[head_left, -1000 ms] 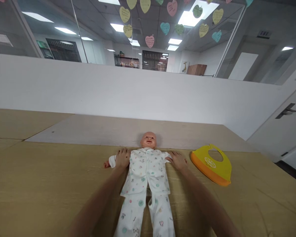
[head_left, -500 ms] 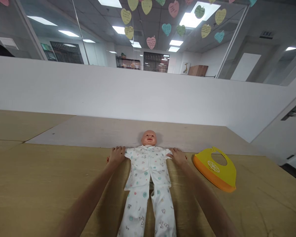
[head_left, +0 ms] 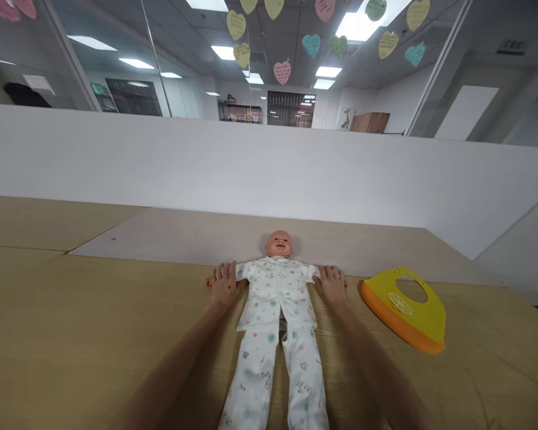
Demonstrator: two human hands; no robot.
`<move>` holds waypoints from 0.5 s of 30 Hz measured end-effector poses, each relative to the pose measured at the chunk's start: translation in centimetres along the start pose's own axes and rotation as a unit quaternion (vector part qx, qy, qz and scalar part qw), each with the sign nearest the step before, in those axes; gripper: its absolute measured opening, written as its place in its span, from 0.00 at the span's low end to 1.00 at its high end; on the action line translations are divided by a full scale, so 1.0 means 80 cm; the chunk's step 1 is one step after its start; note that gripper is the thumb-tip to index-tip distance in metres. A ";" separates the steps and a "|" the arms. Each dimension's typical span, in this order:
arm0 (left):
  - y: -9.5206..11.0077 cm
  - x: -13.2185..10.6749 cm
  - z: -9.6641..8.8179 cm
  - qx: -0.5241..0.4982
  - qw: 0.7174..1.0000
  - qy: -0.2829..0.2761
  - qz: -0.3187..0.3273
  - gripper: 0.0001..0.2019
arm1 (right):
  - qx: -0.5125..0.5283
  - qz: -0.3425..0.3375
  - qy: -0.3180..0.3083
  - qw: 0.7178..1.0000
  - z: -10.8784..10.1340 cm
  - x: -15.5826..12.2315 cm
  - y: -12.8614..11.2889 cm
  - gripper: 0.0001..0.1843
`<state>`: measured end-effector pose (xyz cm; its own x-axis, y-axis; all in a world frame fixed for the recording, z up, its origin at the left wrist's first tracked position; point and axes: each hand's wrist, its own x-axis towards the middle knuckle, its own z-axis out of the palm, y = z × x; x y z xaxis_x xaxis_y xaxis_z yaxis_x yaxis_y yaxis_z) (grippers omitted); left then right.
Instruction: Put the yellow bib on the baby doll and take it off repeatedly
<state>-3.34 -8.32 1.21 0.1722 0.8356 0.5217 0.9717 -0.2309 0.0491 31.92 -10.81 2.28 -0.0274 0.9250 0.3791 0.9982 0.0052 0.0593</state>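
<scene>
While the left hand [head_left: 225,285] and right hand [head_left: 331,284] rest open on its arms, a baby doll [head_left: 278,244] lies face up in printed pajamas [head_left: 273,292]

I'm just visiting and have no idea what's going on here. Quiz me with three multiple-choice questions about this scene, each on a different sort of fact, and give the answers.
1. Where is the yellow-and-orange bib?
A. On the baby doll's chest
B. Beyond the person's right hand, apart from the doll
C. Under the doll's head

2. What do the doll's pajamas look like?
A. White with small pastel prints
B. Solid blue
C. Red-striped

3. How is the doll lying?
A. Face down
B. Propped upright
C. Flat on its back

Answers:
1. B, because the bib lies on the tan surface past that hand.
2. A, because pale dots and little figures dot the white fabric.
3. C, because its face points upward.
</scene>
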 end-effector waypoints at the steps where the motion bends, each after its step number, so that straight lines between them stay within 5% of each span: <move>1: 0.001 -0.012 -0.002 -0.015 0.999 0.026 0.014 0.25 | -0.005 -0.002 0.039 0.999 -0.001 -0.010 -0.001 0.22; 6: 0.006 -0.080 -0.038 -0.121 0.989 0.052 0.065 0.19 | 0.028 -0.081 0.136 0.987 -0.014 -0.086 -0.002 0.12; 9: 0.009 -0.122 -0.069 -0.179 0.979 0.034 0.089 0.08 | 0.115 -0.156 0.111 0.975 -0.032 -0.138 -0.006 0.09; 15: 0.027 -0.174 -0.092 -0.240 0.947 -0.070 0.203 0.09 | 0.167 -0.279 0.049 0.944 -0.064 -0.188 -0.022 0.13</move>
<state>-4.84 -24.16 0.32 0.5679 0.6795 0.4645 0.6419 -0.7189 0.2668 30.29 -26.66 1.19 -0.5432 0.7030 0.4589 0.7870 0.6168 -0.0132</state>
